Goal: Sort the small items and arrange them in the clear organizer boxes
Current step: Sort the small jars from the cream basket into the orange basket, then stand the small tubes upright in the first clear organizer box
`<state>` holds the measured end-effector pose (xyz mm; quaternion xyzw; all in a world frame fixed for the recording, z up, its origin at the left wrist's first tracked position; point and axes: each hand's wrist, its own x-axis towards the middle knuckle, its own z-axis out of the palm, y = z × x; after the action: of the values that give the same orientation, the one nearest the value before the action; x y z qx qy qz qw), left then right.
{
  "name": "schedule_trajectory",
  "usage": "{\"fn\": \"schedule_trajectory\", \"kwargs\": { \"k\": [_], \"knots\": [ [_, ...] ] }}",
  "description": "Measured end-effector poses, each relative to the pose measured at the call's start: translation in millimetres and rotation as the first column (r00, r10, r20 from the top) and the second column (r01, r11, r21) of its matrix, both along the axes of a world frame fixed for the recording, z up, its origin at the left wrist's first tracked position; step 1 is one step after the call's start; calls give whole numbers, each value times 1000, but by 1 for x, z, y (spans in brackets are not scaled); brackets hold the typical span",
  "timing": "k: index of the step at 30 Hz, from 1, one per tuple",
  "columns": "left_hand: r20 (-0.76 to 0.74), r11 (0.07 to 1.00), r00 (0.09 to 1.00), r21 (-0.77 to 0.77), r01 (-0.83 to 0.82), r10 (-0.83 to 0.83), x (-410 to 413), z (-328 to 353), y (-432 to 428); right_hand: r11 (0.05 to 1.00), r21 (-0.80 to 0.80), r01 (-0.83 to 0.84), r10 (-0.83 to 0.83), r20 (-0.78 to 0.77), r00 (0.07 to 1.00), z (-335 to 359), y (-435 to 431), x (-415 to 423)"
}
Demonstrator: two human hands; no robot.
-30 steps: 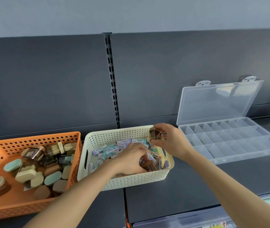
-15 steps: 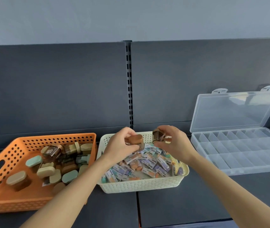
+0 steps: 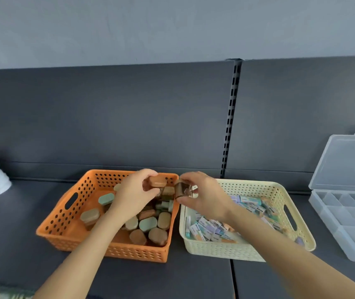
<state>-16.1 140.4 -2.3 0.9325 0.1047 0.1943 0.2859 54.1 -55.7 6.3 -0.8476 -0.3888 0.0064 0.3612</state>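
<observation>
While both forearms reach forward over the dark shelf (image 3: 194,277), the left hand (image 3: 134,196) pinches a small tan oval case (image 3: 157,182) above the orange basket (image 3: 68,214). Just right of it, the right hand (image 3: 204,196) is closed around a brown case (image 3: 182,189). These look light, rigid and smooth-sided; grip across the short sides. Beyond the right hand's far side, the cream basket (image 3: 280,193) and clear organizer box (image 3: 345,212) wait.

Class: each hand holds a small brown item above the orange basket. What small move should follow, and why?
Probably lower both into the orange basket: the left hand and right hand hold brown items resembling its contents, not the cream basket's packets.
</observation>
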Motion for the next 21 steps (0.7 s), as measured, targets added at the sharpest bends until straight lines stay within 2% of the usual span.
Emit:
{"fn": "schedule_trajectory", "kwargs": {
  "k": [5, 10, 16, 21],
  "knots": [
    [-135, 999, 990, 15, -37, 38, -17, -11, 23, 990, -106, -89, 92, 25, 995, -4, 39, -9],
    [-145, 998, 988, 19, -55, 57, -25, -16, 33, 964, -234, -124, 142, 62, 988, -13, 52, -9],
    [-31, 999, 999, 35, -40, 41, -24, -8, 19, 966, -209, -151, 172, 83, 982, -8, 42, -10],
    [61, 990, 998, 144, 9, -18, -16, 7, -14, 978, -211, 0, 25, 118, 993, -4, -10, 2]
  ]
}}
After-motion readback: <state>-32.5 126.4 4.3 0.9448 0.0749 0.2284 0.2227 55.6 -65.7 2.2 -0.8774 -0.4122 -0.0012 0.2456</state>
